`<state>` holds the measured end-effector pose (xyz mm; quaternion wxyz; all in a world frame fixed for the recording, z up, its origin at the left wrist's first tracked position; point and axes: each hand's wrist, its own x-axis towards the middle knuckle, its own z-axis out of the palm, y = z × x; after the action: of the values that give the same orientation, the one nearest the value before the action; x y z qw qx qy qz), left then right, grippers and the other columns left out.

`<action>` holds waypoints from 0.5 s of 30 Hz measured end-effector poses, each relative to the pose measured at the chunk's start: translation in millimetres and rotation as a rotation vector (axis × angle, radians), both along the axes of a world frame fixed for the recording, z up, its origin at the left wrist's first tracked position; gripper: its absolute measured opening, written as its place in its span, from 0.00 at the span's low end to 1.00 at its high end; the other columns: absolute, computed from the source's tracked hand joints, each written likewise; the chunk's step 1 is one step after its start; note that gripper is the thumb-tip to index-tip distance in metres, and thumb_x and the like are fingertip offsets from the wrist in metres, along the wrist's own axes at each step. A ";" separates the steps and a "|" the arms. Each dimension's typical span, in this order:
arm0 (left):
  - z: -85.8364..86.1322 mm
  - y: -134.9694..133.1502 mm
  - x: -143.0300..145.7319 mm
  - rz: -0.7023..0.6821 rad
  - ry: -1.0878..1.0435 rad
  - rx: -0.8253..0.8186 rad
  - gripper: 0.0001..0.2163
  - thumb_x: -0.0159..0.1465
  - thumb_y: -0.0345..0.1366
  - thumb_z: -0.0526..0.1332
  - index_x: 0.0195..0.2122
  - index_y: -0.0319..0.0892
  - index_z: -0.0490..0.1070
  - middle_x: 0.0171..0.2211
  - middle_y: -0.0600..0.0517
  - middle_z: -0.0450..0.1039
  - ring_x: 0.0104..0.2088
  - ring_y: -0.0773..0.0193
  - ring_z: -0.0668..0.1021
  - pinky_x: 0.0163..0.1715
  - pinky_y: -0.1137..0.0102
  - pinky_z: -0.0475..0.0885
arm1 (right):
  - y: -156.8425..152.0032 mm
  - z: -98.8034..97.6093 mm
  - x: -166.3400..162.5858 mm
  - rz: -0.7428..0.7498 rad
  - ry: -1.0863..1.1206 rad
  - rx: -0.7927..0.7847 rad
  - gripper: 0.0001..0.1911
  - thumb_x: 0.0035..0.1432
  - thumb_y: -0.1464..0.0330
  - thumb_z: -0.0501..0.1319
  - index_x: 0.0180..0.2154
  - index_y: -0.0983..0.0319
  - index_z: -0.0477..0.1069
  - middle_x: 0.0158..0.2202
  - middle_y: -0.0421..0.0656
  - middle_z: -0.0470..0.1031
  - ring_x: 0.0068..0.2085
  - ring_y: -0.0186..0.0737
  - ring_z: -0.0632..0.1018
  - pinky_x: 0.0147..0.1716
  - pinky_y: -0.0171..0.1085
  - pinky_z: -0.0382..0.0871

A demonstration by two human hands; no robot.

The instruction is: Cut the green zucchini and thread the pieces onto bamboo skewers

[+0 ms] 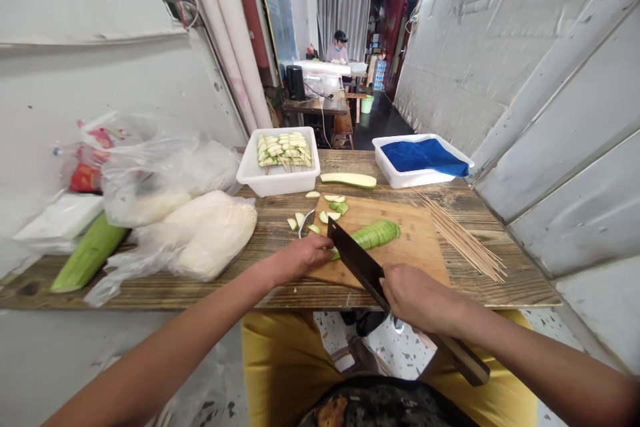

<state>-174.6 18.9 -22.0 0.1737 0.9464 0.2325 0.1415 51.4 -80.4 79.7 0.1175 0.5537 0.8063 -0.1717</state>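
My right hand (413, 293) is wrapped round a wide-bladed cleaver (354, 257), its wooden handle pointing toward me. The blade stands across a green zucchini half (377, 233) on the wooden cutting board (415, 257). Right of the blade the zucchini is scored into thin slices that still lie together. On the left of the blade, the bent fingers of my left hand (303, 257) grip the zucchini's near end. Loose zucchini pieces (330, 216) lie at the board's left side, beside a partly hidden curved metal edge.
A white tub (280, 183) holds skewered zucchini slices; another tub (407, 178) has a blue cloth (425, 157). A long zucchini half (349, 179) lies behind the board. Bamboo skewers (463, 237) are at right, plastic bags (210, 233) and a whole zucchini (90, 253) at left. A person sits far back.
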 end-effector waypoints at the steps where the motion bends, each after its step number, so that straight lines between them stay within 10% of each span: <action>1: -1.1 0.0 -1.6 0.002 0.002 0.011 0.14 0.65 0.36 0.48 0.42 0.40 0.71 0.44 0.46 0.70 0.43 0.61 0.71 0.43 0.68 0.66 | 0.6 -1.5 1.0 0.007 0.005 0.013 0.15 0.59 0.74 0.46 0.31 0.70 0.71 0.29 0.54 0.77 0.30 0.45 0.78 0.24 0.34 0.60; 15: -4.7 7.2 2.1 -0.073 0.007 0.133 0.12 0.65 0.34 0.48 0.33 0.39 0.72 0.35 0.46 0.72 0.39 0.63 0.72 0.41 0.70 0.66 | -6.1 2.8 14.1 -0.004 0.065 0.092 0.13 0.59 0.74 0.46 0.33 0.67 0.68 0.27 0.49 0.77 0.28 0.42 0.77 0.24 0.34 0.58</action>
<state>-172.5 26.1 -26.7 0.1147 0.9642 0.1887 0.1468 65.4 -86.5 82.6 0.0654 0.5545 0.8155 -0.1524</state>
